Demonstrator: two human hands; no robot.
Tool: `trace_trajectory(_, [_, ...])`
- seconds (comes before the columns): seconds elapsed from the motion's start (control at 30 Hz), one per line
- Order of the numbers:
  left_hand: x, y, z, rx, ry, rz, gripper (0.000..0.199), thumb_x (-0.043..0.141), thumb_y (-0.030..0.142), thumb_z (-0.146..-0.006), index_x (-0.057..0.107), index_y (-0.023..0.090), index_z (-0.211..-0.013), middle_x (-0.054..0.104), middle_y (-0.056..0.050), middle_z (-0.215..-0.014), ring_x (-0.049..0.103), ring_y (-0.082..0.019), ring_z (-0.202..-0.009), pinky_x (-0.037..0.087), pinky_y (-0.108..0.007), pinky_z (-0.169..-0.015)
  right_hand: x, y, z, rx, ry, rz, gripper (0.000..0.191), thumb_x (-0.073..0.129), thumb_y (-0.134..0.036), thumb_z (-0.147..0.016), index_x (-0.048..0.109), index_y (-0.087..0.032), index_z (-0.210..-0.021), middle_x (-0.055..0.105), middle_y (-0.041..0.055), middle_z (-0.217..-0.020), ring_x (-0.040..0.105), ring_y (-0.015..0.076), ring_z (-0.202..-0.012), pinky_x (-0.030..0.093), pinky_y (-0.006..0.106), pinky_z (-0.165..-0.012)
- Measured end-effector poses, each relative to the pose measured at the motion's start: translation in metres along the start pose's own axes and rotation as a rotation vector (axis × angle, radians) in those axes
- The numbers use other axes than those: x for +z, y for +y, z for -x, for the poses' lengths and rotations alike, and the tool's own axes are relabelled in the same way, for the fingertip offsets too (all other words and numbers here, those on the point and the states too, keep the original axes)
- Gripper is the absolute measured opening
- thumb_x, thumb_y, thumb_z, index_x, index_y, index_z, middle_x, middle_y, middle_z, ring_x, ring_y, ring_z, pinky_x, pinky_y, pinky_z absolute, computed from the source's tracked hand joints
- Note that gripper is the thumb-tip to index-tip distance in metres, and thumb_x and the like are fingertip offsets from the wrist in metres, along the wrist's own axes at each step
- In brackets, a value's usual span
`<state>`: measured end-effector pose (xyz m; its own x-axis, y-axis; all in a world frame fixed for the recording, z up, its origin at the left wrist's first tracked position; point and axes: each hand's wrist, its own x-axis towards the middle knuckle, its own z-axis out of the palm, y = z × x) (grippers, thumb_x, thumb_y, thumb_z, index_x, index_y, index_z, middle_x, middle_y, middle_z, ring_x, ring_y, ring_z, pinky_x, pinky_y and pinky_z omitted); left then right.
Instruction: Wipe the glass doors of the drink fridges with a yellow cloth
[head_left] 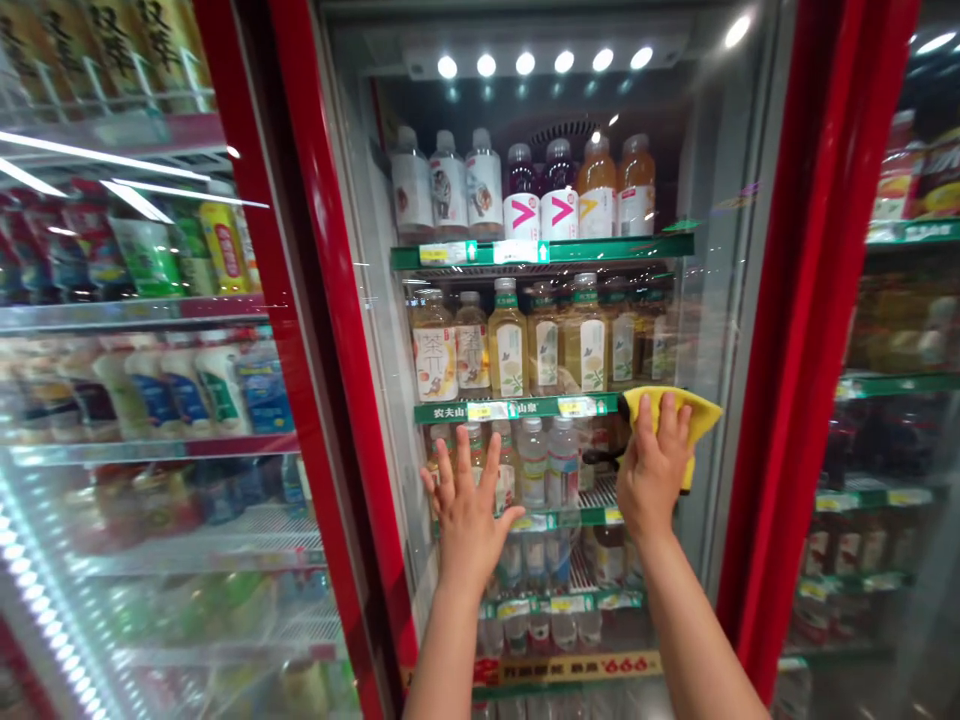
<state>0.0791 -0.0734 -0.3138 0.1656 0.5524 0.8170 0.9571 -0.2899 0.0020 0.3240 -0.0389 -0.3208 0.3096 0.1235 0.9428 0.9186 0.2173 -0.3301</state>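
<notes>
Holding a yellow cloth [703, 418] against a glass door [701, 310]
Right hand [657, 465] grasps it, right of the bottles [507, 345]; left hand [469, 500], splayed and released, partly blocks lower bottles [508, 468]; red frames [806, 330] flank.

– What sort of place is seen here?
– A shop, by all appearances: bottled drinks [508, 340] are lined up in rows inside a red-framed, glass-fronted cooler [345, 300].
– By what else is this shown?
– Price tags [516, 251] are fixed along the front edges of the shelves [619, 248], and more bottles [180, 380] are displayed in neighbouring cabinets [180, 447].
</notes>
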Motion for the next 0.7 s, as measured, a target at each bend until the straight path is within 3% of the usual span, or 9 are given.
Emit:
trace_trajectory(0.07, [-0.002,-0.004,-0.001,0.000,-0.001,0.005,0.126,0.092,0.040,-0.070,0.009,0.037,-0.165,0.003,-0.014,-0.174,0.001,-0.045,-0.158,0.020,-0.077,-0.118,0.007,-0.029,-0.012,-0.042,-0.027,-0.006,0.070,0.042,-0.014,-0.101,0.023,-0.036,-0.165,0.030,0.0142,-0.169,0.020,0.0413,-0.158,0.029,0.078,-0.113])
trace_trajectory(0.13, [-0.002,-0.007,-0.001,0.008,0.000,0.010,0.126,0.092,0.038,-0.070,0.009,0.036,-0.165,0.004,-0.015,-0.173,0.003,-0.044,-0.158,0.021,-0.076,-0.119,0.009,-0.054,-0.006,-0.140,-0.101,-0.020,0.070,0.043,-0.013,-0.101,0.025,-0.038,-0.164,0.034,0.0111,-0.168,0.022,0.0375,-0.158,0.027,0.073,-0.117])
trace_trajectory(0.27, [-0.002,-0.016,0.003,0.035,0.008,0.020,0.127,0.092,0.035,-0.070,0.009,0.034,-0.165,0.006,-0.016,-0.173,0.006,-0.042,-0.158,0.025,-0.072,-0.120,0.003,-0.067,0.029,-0.298,-0.228,-0.053,0.071,0.042,-0.008,-0.100,0.033,-0.043,-0.160,0.044,0.0040,-0.163,0.028,0.0279,-0.157,0.024,0.062,-0.124])
trace_trajectory(0.4, [-0.009,-0.037,0.008,0.030,0.005,0.005,0.125,0.092,0.034,-0.070,0.011,0.035,-0.165,0.005,-0.014,-0.174,0.006,-0.042,-0.158,0.026,-0.071,-0.121,0.007,-0.067,0.022,-0.206,-0.117,-0.064,0.073,0.041,-0.005,-0.099,0.031,-0.040,-0.161,0.039,0.0072,-0.166,0.025,0.0319,-0.158,0.028,0.066,-0.120])
trace_trajectory(0.5, [-0.017,-0.050,0.011,0.009,0.000,-0.007,0.123,0.091,0.032,-0.071,0.011,0.035,-0.165,0.004,-0.014,-0.174,0.006,-0.042,-0.158,0.024,-0.071,-0.121,0.020,-0.096,-0.001,-0.138,-0.057,-0.078,0.072,0.039,-0.006,-0.099,0.028,-0.038,-0.163,0.032,0.0086,-0.169,0.020,0.0356,-0.159,0.026,0.073,-0.118])
trace_trajectory(0.6, [-0.022,-0.059,0.014,0.016,-0.025,-0.007,0.120,0.089,0.028,-0.074,0.011,0.035,-0.165,0.006,-0.013,-0.174,0.004,-0.040,-0.159,0.021,-0.071,-0.123,0.024,-0.130,0.005,-0.223,-0.165,-0.099,0.072,0.039,-0.008,-0.100,0.027,-0.041,-0.162,0.035,0.0049,-0.168,0.023,0.0316,-0.158,0.022,0.069,-0.122])
trace_trajectory(0.7, [-0.023,-0.067,0.019,0.023,-0.041,-0.008,0.118,0.087,0.027,-0.076,0.010,0.035,-0.165,0.011,-0.011,-0.173,0.002,-0.039,-0.159,0.022,-0.071,-0.123,0.016,-0.135,0.036,-0.357,-0.302,-0.108,0.071,0.041,-0.008,-0.100,0.031,-0.044,-0.161,0.043,0.0013,-0.164,0.030,0.0259,-0.156,0.022,0.060,-0.125])
